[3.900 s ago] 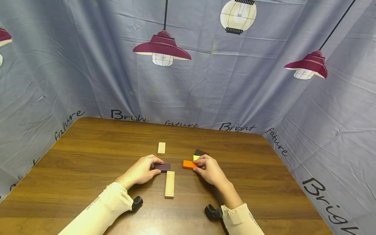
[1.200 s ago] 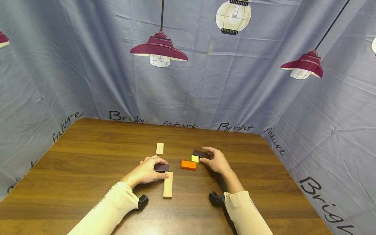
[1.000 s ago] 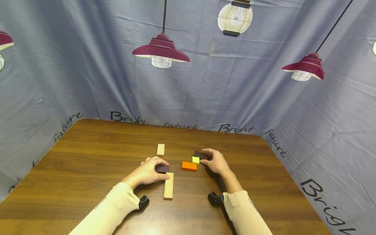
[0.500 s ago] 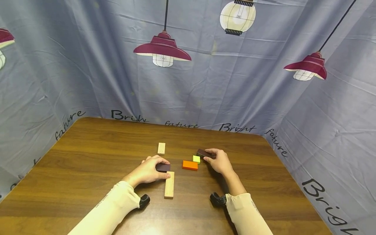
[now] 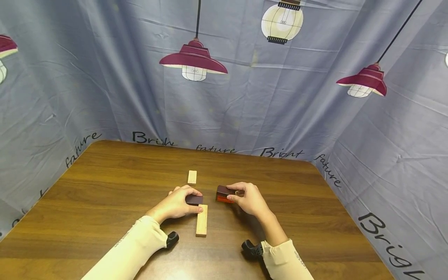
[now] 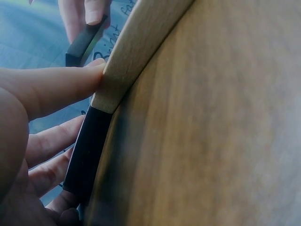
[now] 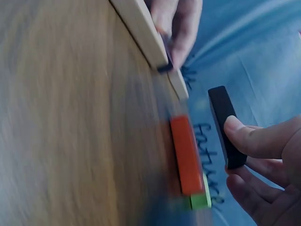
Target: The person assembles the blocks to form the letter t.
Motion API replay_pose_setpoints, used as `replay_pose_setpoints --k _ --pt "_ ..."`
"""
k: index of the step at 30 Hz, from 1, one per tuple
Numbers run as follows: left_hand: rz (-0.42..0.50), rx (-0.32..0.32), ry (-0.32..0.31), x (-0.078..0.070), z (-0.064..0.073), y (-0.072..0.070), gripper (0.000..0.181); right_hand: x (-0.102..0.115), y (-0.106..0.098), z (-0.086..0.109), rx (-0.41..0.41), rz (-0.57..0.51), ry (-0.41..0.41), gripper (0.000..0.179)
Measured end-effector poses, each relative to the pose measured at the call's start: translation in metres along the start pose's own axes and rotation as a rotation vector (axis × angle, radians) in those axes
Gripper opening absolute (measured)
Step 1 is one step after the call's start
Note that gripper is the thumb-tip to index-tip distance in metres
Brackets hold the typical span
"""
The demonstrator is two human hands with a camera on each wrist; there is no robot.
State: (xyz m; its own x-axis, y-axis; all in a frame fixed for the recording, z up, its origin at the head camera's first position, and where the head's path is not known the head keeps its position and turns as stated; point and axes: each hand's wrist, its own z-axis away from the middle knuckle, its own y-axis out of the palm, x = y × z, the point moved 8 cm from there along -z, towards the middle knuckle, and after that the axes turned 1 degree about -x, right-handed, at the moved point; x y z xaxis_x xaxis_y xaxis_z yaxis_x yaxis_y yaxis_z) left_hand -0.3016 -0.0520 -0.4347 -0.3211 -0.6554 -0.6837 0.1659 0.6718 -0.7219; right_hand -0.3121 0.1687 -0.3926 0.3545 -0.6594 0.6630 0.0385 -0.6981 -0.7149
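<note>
My left hand [image 5: 173, 205] rests at a dark purple wooden block [image 5: 196, 200]. Its fingers curl behind that block, while the thumb touches the near end of a long natural wood block [image 5: 201, 222]. The two blocks meet end to side, both flat on the table. Between thumb and fingers, my right hand [image 5: 251, 200] pinches a dark brown block [image 5: 223, 190], held up off the table. In the head view it hangs over an orange block [image 5: 223, 198]. A lime green block [image 7: 201, 200] touches the orange one in the right wrist view; the head view hides it behind my hand.
A short natural wood block [image 5: 192, 177] lies farther back, beyond my left hand. The brown wooden table [image 5: 115, 186] extends to both sides. A grey-blue curtain [image 5: 238, 109] printed with lamps and lettering hangs around the far and side edges.
My right hand has lifted the dark brown block from behind the green one and carried it left and nearer, over the orange block. Earlier it let go of the orange block. My left thumb shifted onto the wood block.
</note>
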Motion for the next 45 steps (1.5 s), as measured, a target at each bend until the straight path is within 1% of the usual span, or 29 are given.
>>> replay_pose_setpoints --k 5,10,16,21,30,38,42,45 --pt "0.005 0.0 0.008 0.0 0.0 0.001 0.042 0.02 0.015 0.002 0.061 0.008 -0.081 0.029" --pt "0.008 -0.009 0.02 0.001 0.0 0.002 0.042 0.029 0.027 0.005 0.106 0.025 -0.125 0.028" --pt "0.015 -0.014 0.018 0.002 -0.001 0.001 0.041 0.03 0.035 0.004 0.105 0.041 -0.159 0.027" --pt "0.01 -0.01 0.008 0.001 0.0 0.0 0.041 0.03 0.039 0.004 0.108 0.065 -0.171 0.028" --pt "0.003 -0.01 0.013 0.0 -0.001 0.0 0.043 0.029 0.045 0.005 0.107 0.074 -0.196 0.026" --pt "-0.016 0.001 0.039 -0.003 0.0 -0.002 0.041 0.029 0.048 0.004 0.128 0.074 -0.221 0.029" --pt "-0.014 -0.001 0.044 -0.004 0.0 -0.002 0.041 0.03 0.049 0.005 0.128 0.108 -0.248 0.03" --pt "-0.014 0.006 0.044 -0.004 0.0 -0.001 0.041 0.032 0.051 0.005 0.124 0.132 -0.293 0.03"
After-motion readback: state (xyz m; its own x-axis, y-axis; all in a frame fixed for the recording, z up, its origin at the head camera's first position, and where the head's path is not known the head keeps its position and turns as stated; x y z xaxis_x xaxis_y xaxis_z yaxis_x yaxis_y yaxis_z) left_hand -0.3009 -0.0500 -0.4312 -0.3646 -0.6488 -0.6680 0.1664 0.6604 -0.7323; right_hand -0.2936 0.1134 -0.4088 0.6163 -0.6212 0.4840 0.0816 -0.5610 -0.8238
